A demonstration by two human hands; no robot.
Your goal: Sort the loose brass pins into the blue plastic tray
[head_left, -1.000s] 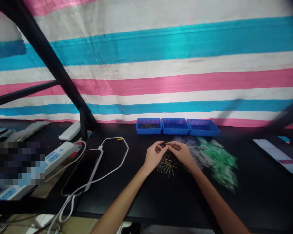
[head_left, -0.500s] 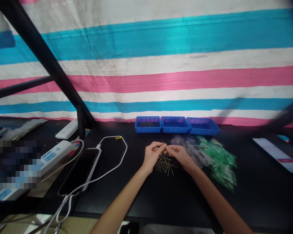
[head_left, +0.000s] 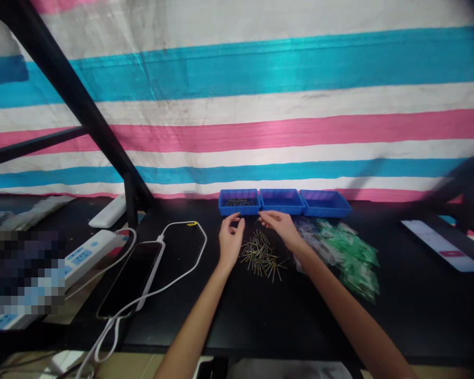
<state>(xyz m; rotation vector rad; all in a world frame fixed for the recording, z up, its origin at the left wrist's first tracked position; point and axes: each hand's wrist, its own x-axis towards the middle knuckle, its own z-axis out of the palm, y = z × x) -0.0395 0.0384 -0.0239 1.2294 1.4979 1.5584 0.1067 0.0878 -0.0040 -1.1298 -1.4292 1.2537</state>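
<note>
A loose pile of thin, brass-coloured screws or nails [head_left: 263, 255] lies on the black table, too small to tell which. Left of the pile is my left hand [head_left: 231, 237], its thumb and fingers apart with nothing seen between them. Above and to the right, my right hand [head_left: 278, 223] has its fingertips pinched together near the front of the blue bins; anything between them is too small to make out. The left blue bin [head_left: 239, 210] holds many thin dark pieces of similar shape. Beside it stand a middle blue bin [head_left: 282, 209] and a right blue bin [head_left: 326, 210].
Clear plastic bags [head_left: 316, 242] and green bags [head_left: 355, 258] lie right of my right hand. A phone [head_left: 130, 279] with a white cable [head_left: 203, 245] rests at left, near a power strip [head_left: 90, 252]. Another phone [head_left: 442, 246] is at far right. A black frame post [head_left: 71, 95] rises at left.
My hands have separated and moved up from the pile towards the bins, the left also going left. The left hand has opened. More of the pile now shows.
</note>
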